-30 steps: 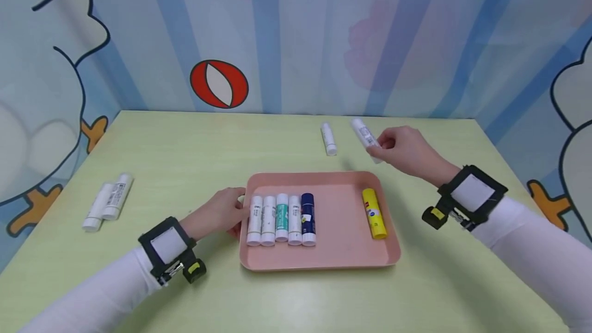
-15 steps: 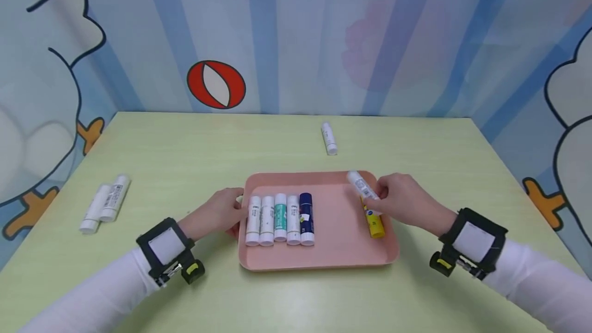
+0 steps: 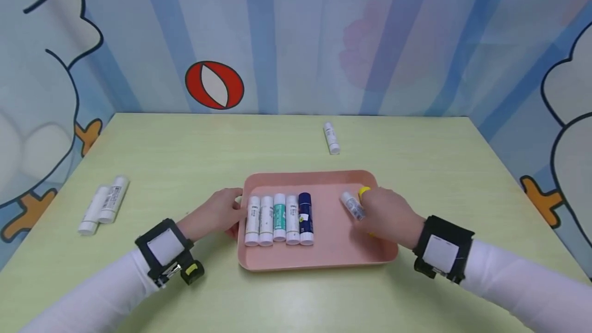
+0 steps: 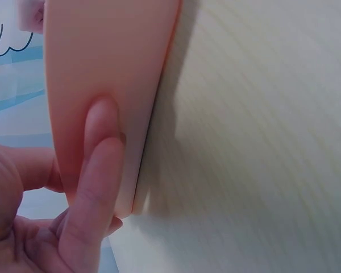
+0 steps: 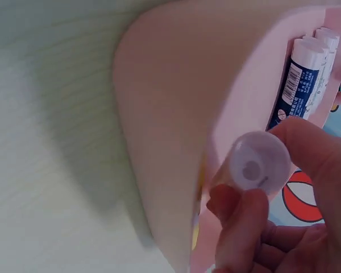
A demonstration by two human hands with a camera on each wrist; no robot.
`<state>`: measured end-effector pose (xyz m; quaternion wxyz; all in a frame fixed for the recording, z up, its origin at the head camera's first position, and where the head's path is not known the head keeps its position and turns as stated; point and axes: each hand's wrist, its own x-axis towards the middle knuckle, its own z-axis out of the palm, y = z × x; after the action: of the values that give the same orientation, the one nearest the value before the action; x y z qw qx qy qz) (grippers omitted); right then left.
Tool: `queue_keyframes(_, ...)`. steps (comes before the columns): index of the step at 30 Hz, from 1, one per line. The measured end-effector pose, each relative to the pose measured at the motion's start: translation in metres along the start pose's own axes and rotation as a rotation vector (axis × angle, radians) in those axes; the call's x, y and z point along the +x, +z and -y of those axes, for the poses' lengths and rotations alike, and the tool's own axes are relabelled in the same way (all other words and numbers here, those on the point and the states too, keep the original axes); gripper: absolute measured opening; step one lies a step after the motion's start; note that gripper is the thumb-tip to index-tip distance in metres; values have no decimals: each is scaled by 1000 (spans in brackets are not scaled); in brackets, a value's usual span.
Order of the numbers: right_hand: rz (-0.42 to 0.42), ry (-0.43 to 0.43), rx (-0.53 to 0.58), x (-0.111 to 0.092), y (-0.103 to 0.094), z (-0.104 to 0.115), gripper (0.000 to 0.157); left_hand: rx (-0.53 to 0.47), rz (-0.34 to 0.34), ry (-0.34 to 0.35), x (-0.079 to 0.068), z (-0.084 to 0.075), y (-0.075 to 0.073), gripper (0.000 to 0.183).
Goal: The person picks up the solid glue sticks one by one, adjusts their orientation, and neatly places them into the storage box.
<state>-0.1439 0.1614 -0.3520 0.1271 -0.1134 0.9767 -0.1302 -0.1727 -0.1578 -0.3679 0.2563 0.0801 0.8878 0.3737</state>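
Observation:
My left hand [image 3: 219, 212] pinches the left rim of the pink tray [image 3: 330, 253]; in the left wrist view, fingers press on its outer wall [image 4: 116, 51]. Over the tray's right part, my right hand [image 3: 389, 217] grips a white glue stick [image 3: 352, 205], tilted, its round end [image 5: 260, 162] facing the right wrist camera. Mostly hidden under that hand lies a yellow glue stick [image 3: 364, 190]. Along the tray's left side runs a row of white glue sticks [image 3: 253, 221], one with a green label [image 3: 279, 217], ending in a dark blue glue stick [image 3: 306, 220].
Two white glue sticks [image 3: 113, 199] lie side by side on the table [image 3: 194, 148] at the left. Another white glue stick [image 3: 331, 138] lies behind the tray. A patterned blue backdrop [image 3: 305, 40] stands at the table's back edge.
My right hand has brought the white glue stick from behind the tray, toward me and down into its right part, covering most of the yellow one. My left hand has stayed on the rim.

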Motion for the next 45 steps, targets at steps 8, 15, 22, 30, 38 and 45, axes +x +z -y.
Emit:
queue_keyframes(8,92,-14,-173,11,6,8,25,0,-1,-26,1,1,2,53)
queue_keyframes(15,141,18,-197,15,2,10,30,-6,0,-24,2,1,2,52)
queue_keyframes(22,135,6,-199,15,-3,6,33,-1,-1,-14,2,0,0,50)
queue_keyframes(30,109,-46,-221,14,-6,1,33,-6,2,-7,1,2,0,50)
queue_keyframes(38,156,13,-220,16,-7,1,37,-3,-4,-8,1,2,0,50)
queue_keyframes(45,118,70,-170,20,-27,-5,49,0,-11,-9,2,3,1,49)
